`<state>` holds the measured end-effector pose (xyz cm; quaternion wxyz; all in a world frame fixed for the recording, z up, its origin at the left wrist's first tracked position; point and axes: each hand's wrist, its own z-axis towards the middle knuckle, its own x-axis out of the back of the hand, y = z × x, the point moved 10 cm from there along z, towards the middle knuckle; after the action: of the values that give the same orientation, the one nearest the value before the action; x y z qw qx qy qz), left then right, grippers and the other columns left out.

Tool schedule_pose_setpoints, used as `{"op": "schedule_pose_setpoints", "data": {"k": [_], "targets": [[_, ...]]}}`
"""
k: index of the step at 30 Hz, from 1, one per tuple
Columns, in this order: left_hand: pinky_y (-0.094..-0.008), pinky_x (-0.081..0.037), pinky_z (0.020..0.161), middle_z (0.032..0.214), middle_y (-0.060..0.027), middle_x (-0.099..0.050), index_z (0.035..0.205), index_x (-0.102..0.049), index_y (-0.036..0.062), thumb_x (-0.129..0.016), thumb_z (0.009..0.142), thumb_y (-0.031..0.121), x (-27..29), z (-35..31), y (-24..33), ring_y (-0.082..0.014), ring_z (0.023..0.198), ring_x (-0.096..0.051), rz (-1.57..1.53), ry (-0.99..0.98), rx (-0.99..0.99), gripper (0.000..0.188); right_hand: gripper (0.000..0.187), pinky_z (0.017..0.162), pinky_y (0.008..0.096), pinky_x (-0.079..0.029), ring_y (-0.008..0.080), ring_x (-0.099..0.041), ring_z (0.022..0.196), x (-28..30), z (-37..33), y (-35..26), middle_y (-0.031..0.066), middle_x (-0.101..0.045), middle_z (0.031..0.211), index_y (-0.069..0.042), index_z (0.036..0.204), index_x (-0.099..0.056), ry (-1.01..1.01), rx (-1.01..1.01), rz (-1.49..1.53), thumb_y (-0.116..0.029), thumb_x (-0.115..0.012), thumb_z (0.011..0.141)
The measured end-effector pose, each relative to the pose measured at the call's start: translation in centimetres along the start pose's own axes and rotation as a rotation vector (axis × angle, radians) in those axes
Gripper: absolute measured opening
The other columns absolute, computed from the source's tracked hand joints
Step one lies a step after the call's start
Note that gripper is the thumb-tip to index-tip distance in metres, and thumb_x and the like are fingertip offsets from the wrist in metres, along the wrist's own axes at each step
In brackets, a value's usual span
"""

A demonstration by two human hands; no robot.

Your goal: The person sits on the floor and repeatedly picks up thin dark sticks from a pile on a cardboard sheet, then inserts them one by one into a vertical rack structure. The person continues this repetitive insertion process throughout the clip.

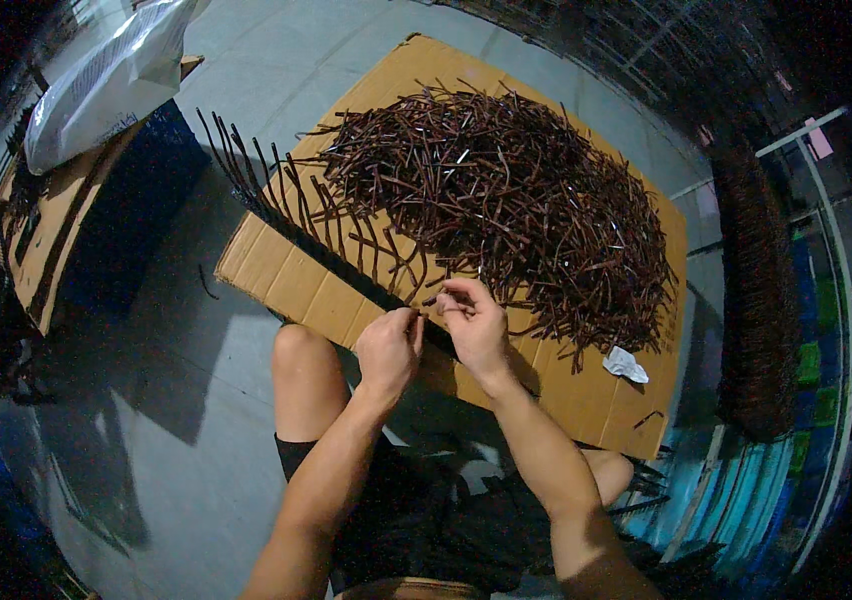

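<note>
A long dark strip (331, 262) lies slantwise along the near left edge of a cardboard sheet (281, 272). Thin brown twig-like pieces (304, 195) stick out from it in a row. My left hand (389, 352) is closed on the strip, thumb and fingers pressed together near its right part. Just to the right, my right hand (474, 325) is pinched, with the end of a brown piece at its fingertips; the fingers partly hide it. Beyond both hands spreads a big heap of loose brown twig-like pieces (506, 180).
A scrap of white paper (625, 365) lies on the cardboard's right side. At left stands a dark blue box (136, 205) with cardboard and a white plastic bag (111, 95) on top. A rack (826, 200) and a bundle of brown strands (758, 300) are at right.
</note>
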<state>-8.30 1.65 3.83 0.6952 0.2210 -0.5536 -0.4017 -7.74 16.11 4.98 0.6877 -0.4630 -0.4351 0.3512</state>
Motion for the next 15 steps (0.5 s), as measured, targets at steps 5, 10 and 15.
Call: {"op": "schedule_pose_setpoints", "data": {"k": [5, 10, 15], "targets": [[-0.0409, -0.046, 0.058, 0.074, -0.0158, -0.059, 0.083, -0.058, 0.0042, -0.062, 0.08, 0.015, -0.3, -0.1, -0.3, -0.0343, 0.069, -0.059, 0.022, -0.022, -0.016, 0.012, 0.014, 0.066, 0.0247, -0.049, 0.0117, -0.062, 0.075, -0.2, -0.8, -1.9, 0.0072, -0.064, 0.083, 0.0, 0.095, -0.059, -0.039, 0.044, -0.139, -0.001, -0.061, 0.081], [-0.0417, -0.046, 0.059, 0.075, -0.0155, -0.059, 0.084, -0.058, 0.0045, -0.061, 0.079, 0.013, -0.6, -0.1, -0.3, -0.0348, 0.07, -0.058, 0.004, -0.039, -0.021, 0.011, 0.015, 0.067, 0.0305, -0.05, 0.0244, -0.064, 0.077, -0.4, -1.1, -3.5, 0.0122, -0.064, 0.085, -0.002, 0.093, -0.06, -0.06, 0.255, -0.284, -0.001, -0.061, 0.079], [-0.0421, -0.046, 0.06, 0.075, -0.0151, -0.059, 0.084, -0.058, 0.0047, -0.06, 0.079, 0.012, -0.5, -0.1, 0.0, -0.0349, 0.07, -0.058, -0.009, -0.04, -0.023, 0.01, 0.015, 0.067, 0.036, -0.051, 0.0328, -0.063, 0.078, -0.6, -1.5, -4.3, 0.0146, -0.063, 0.087, -0.005, 0.094, -0.06, -0.096, 0.318, -0.278, -0.001, -0.059, 0.08]]}}
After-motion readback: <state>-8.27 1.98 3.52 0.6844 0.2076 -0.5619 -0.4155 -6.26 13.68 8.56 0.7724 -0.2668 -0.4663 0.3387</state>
